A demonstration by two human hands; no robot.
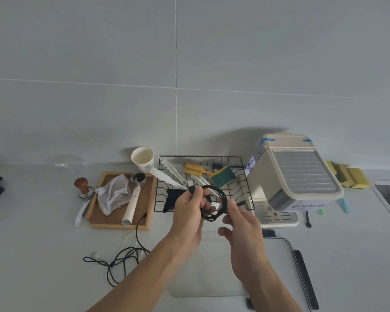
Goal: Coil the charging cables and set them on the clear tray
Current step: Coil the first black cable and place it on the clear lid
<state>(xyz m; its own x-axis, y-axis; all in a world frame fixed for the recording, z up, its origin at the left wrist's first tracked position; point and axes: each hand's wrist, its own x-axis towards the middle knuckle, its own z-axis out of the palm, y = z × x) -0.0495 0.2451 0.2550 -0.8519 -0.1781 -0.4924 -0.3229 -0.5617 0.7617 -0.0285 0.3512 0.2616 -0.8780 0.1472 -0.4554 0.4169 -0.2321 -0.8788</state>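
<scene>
My left hand [189, 210] grips a black charging cable [221, 202] wound into a small loop, held in the air above the far edge of the clear tray [212, 287]. A USB plug of that cable sticks up past my left fingers. My right hand [241, 224] pinches the loop's right side, where the cable's other end pokes out. A loose black cable [122, 260] lies tangled on the counter to the left, mixed with a thin white cable [124, 242].
A wooden tray [119, 225] with a cloth and portafilter sits at the left. Behind my hands are a black wire rack [203, 158] with sponges and a cream coffee machine [295, 174]. A paper cup [143, 158] and a tamper [82, 186] stand nearby.
</scene>
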